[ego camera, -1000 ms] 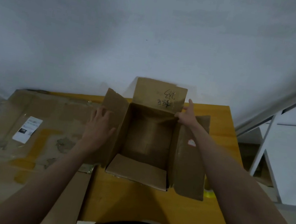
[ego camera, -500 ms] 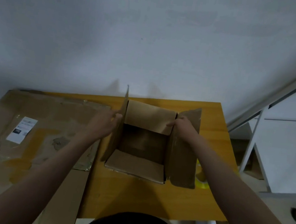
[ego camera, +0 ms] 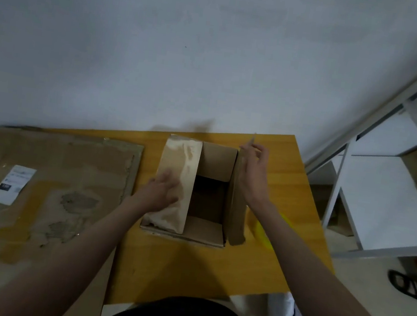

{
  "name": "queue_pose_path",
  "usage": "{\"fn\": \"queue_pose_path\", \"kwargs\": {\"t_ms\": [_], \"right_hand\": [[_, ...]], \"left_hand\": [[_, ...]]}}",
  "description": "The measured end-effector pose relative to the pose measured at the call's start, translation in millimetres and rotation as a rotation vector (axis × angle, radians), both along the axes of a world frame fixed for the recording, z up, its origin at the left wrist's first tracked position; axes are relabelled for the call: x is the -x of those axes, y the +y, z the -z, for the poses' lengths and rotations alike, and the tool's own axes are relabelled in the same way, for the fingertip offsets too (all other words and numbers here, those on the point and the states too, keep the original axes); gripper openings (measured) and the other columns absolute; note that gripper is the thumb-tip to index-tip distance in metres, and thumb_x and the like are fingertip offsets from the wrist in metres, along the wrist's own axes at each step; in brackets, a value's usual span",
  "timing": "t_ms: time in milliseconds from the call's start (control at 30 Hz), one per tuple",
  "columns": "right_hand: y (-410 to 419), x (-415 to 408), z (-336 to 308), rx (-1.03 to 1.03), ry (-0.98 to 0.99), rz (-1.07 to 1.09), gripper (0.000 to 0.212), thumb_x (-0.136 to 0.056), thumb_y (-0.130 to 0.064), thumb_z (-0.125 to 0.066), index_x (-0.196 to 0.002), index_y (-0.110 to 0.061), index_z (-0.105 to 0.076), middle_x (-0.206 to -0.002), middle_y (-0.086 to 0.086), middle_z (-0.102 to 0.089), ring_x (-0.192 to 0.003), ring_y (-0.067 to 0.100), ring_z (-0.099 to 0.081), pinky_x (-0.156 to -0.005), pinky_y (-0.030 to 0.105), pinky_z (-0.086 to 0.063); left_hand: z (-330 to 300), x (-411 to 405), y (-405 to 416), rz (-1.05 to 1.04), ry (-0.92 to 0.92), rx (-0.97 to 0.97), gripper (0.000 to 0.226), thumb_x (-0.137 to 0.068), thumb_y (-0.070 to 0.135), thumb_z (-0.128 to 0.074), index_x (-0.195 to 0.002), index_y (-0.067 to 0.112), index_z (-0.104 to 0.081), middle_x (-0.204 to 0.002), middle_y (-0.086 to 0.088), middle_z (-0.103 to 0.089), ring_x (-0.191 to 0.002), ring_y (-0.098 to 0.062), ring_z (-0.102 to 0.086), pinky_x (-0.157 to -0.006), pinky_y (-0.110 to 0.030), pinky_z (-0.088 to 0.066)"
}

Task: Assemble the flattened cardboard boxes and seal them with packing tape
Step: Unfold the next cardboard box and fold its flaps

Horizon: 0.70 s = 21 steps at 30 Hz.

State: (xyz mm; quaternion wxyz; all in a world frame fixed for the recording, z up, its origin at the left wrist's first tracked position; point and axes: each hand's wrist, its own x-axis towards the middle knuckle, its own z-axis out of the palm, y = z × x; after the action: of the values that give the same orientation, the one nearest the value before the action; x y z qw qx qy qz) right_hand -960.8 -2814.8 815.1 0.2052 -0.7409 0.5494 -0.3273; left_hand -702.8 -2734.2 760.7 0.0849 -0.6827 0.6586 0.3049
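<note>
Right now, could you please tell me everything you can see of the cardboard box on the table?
The cardboard box is plain brown, worn corrugated board, standing on the yellow wooden table near the wall. Its top is half closed: the left flap, streaked with pale tape residue, lies folded over the opening under the flat left hand. The right flap stands nearly upright, with the right hand against it. The two short flaps look folded inward, and the inside between them is dark.

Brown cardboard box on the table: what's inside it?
Through the open gap of the brown cardboard box only dark, bare interior and the folded end flaps show. The left hand presses the left flap down, hiding everything beneath it.
</note>
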Motion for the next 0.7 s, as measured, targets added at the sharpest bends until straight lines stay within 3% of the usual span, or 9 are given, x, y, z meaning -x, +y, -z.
{"fn": "queue_pose_path", "kwargs": {"t_ms": [67,167,267,367,433,567,700], "right_hand": [[9,-9,6,0.029,0.030,-0.054,0.050,-0.094,0.008,-0.047,-0.134,-0.021,-0.050,-0.147,0.004,-0.027,-0.120,0.012,-0.042,-0.076,0.026,-0.052],[29,-20,23,-0.092,0.113,-0.223,0.049,-0.098,0.002,-0.043,-0.141,-0.020,-0.042,-0.144,0.007,-0.034,-0.105,0.026,-0.057,-0.065,0.043,-0.055],[44,-21,44,-0.395,0.362,-0.340,0.049,-0.095,0.000,-0.052,-0.142,-0.012,-0.047,-0.148,0.011,-0.034,-0.120,0.035,-0.053,-0.089,0.043,-0.050],[61,-12,55,-0.410,0.568,-0.356,0.057,-0.092,-0.020,-0.066,-0.146,-0.023,-0.047,-0.162,0.010,-0.015,-0.149,0.033,-0.018,-0.118,0.048,-0.026],[72,-6,56,-0.445,0.590,-0.291,0.074,-0.085,-0.034,-0.075,-0.149,-0.035,-0.040,-0.165,0.008,0.000,-0.152,0.034,0.002,-0.120,0.056,-0.017],[98,11,60,-0.596,0.515,-0.270,0.111,-0.069,-0.047,-0.086,-0.153,-0.045,-0.015,-0.162,0.007,0.022,-0.150,0.043,-0.003,-0.113,0.060,-0.033],[109,24,69,-0.682,0.503,-0.313,0.137,-0.059,-0.039,-0.094,-0.152,-0.050,0.006,-0.159,0.005,0.032,-0.150,0.039,-0.015,-0.102,0.055,-0.047]], "left_hand": [[3,-1,2,0.009,-0.003,0.027,0.064,-0.100,0.046,-0.051,-0.157,0.029,-0.025,-0.167,-0.003,0.012,-0.149,-0.033,-0.022,-0.118,-0.044,-0.024],[7,-4,9,-0.015,0.026,0.052,0.067,-0.097,0.046,-0.056,-0.156,0.029,-0.027,-0.166,-0.005,0.016,-0.145,-0.036,-0.031,-0.115,-0.043,-0.029],[12,-11,22,-0.052,0.074,0.067,0.077,-0.089,0.050,-0.068,-0.153,0.032,-0.031,-0.164,-0.002,0.021,-0.143,-0.037,-0.033,-0.113,-0.044,-0.035],[14,-18,39,-0.087,0.129,0.055,0.102,-0.070,0.055,-0.083,-0.154,0.037,-0.027,-0.164,0.003,0.021,-0.148,-0.032,-0.023,-0.114,-0.042,-0.033],[14,-20,52,-0.077,0.116,0.020,0.120,-0.058,0.057,-0.089,-0.155,0.040,-0.020,-0.163,0.005,0.023,-0.149,-0.032,-0.018,-0.115,-0.044,-0.033],[10,-9,68,-0.008,0.043,-0.016,0.140,-0.053,0.048,-0.094,-0.157,0.041,-0.001,-0.157,0.006,0.037,-0.151,-0.036,-0.007,-0.115,-0.049,-0.035],[6,5,69,-0.010,0.014,0.062,0.128,-0.062,0.038,-0.093,-0.158,0.035,-0.008,-0.160,-0.003,0.028,-0.148,-0.039,-0.021,-0.112,-0.046,-0.041]]}}
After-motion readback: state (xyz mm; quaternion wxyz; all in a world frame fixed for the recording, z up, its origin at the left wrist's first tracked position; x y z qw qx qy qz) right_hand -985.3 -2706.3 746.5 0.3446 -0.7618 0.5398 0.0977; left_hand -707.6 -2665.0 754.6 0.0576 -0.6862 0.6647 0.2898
